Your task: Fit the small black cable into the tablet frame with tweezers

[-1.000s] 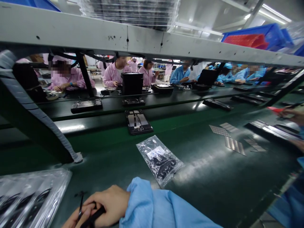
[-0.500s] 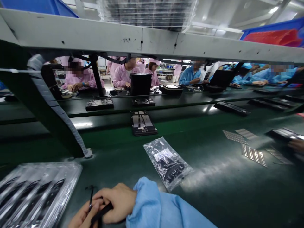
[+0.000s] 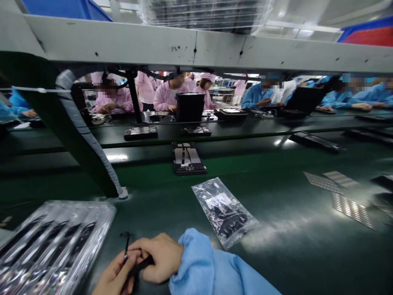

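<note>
Right hand [image 3: 160,257] atop left hand [image 3: 113,278], gripping tweezers [image 3: 140,265]

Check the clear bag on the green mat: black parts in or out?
In: the black parts show through the clear plastic bag, which lies flat on the green mat.

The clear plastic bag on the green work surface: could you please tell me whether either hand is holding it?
No, the clear plastic bag lies on the green work surface, apart from the right hand and the left hand.
</note>
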Motion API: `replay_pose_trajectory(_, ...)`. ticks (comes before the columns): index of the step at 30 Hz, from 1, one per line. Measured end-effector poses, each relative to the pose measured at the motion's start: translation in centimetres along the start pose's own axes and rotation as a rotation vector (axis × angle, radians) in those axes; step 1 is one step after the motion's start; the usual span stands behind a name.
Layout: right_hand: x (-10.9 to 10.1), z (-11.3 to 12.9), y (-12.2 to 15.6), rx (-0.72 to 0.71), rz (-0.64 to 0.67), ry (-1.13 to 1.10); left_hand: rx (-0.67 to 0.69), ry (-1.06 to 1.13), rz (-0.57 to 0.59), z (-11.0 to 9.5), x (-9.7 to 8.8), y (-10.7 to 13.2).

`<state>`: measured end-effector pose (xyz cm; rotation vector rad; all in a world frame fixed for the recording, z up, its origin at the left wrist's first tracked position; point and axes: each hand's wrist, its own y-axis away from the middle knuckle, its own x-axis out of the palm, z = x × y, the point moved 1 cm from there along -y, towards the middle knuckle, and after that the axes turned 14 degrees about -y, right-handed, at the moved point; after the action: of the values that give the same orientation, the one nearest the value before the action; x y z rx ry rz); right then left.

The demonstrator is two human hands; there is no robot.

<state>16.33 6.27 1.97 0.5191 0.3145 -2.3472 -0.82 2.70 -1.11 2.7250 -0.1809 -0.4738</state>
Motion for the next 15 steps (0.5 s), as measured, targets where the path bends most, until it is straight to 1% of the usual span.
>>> replay_pose_trajectory(3,0.5,-0.1,0.1,-0.012,0.023,-0.047,-0.012,-0.017,-0.024,-1.1,0.4,0.9)
replay_pose_trajectory(6,1.0,-0.5,0.2,-0.023,0.025,-0.104,-0.015,0.013,0.024,-2.1,0.7,1.6)
replay_pose_trajectory(9,1.4,-1.1,-0.1,-0.007,0.063,-0.130,0.002,0.061,0.046,-2.9,0.6,1.8)
replay_pose_trajectory(12,1.6,-1.5,-0.1,0.024,0.104,-0.097,0.017,0.085,0.062,-3.2,0.6,2.0)
replay_pose_trajectory(15,1.6,-1.7,0.0,0.045,0.122,-0.072,0.019,0.089,0.068,-3.0,0.7,2.2)
